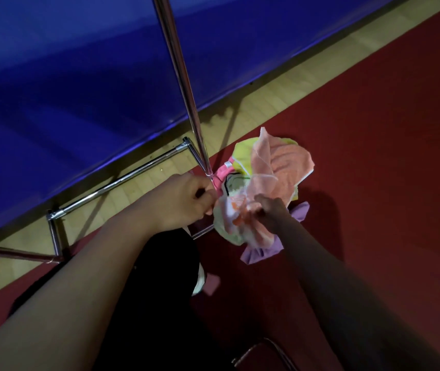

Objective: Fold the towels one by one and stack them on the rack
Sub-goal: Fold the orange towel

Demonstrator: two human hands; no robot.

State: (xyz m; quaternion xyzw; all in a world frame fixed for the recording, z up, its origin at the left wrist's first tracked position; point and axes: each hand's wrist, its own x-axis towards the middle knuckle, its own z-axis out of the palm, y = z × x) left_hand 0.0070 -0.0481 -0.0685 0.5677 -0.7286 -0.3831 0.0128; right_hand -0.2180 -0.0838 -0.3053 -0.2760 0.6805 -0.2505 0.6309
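Towel pile (269,183): loose heap on the red floor mat (374,156), just beside the foot of the rack; none folded yet, so the task looks to be at its start.
Peach towel (283,167): topmost, one corner raised above the heap; likely the piece being separated out.
Other towels: yellow-green (243,153), pink (222,174) and lilac (261,253) pieces lie under it, tangled.
Right hand (272,212): fingers curled, pinching pale cloth at the near edge of the heap, apparently to find an edge.
Left hand (184,202): fingers curled at the heap's left edge, thumb and fingertips closed on a bit of cloth; exact fabric unclear, frame blurred there.
Rack (122,180): chrome tube frame standing on the floor, upright pole (178,76) rising past the hands; nothing stacked on its visible parts.
Surroundings: blue panel (66,76) behind, strip of wood floor (280,95) between panel and mat.
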